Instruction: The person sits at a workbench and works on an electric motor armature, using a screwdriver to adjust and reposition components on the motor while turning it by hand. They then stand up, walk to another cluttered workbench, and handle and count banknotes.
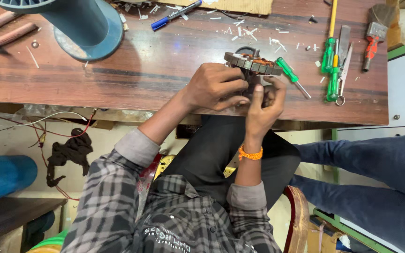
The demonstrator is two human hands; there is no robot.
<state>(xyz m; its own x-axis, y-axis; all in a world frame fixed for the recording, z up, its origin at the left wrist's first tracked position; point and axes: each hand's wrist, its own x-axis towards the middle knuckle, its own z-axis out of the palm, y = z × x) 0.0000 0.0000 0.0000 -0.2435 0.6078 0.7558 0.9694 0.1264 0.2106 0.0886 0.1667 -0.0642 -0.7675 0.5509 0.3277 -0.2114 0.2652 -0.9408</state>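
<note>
Round grey laminated-steel stator with copper windings [254, 63] held at wooden workbench [165, 70] edge, left hand [216, 86] and right hand [266, 105] both closed on it; best kept braced, fingers off windings.

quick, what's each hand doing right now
Left hand: closed on the motor stator.
Right hand: gripping the same stator from below.

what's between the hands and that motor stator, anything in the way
Nothing visible: the left hand and right hand already grip the stator directly at the bench edge.
</note>
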